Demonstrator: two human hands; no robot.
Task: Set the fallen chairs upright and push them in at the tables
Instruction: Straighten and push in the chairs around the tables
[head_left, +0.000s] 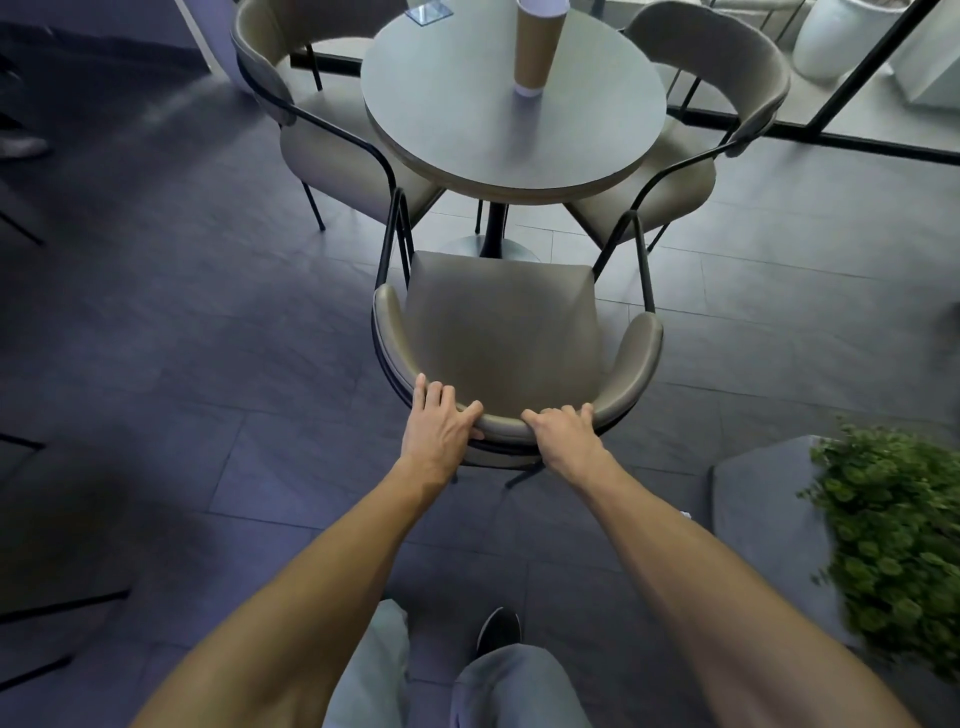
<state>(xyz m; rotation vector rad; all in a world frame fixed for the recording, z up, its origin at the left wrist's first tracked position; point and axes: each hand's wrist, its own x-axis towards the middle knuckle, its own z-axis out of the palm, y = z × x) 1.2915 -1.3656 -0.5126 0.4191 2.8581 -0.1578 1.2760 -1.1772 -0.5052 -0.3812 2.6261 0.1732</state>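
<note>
Chair (501, 332) is upright w/ your left hand (439, 428) and right hand (563, 434) curled over its backrest; prob. just the push to the table (511, 111) remains.

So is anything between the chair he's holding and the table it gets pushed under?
Nothing visible. Both hands, left hand and right hand, grip the chair backrest; the floor ahead is bare up to the table pedestal, and the neighbouring chairs sit off to either side.
</note>
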